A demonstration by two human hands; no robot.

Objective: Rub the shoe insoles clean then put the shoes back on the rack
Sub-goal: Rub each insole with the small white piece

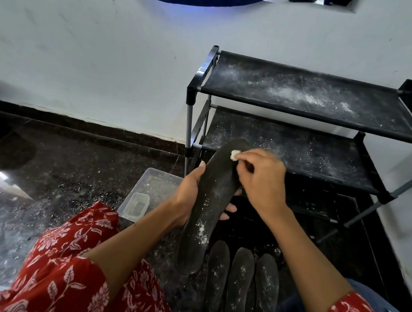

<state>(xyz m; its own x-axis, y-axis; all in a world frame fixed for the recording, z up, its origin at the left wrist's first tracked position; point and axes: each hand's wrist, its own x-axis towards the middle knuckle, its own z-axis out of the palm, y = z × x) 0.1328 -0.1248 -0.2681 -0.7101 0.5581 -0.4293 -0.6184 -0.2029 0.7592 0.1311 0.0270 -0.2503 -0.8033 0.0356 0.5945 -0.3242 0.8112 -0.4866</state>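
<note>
Soft daylight from above; blown-out glare along the top edge; wide-angle bending at borders; focus sharp.

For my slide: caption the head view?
Left hand holds insole; right hand rubs it with a white wad.

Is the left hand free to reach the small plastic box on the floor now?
Probably not right away. The left hand grips the insole that the right hand is rubbing. The small plastic box lies close beside it with nothing between, so only the insole keeps that hand busy.
</note>
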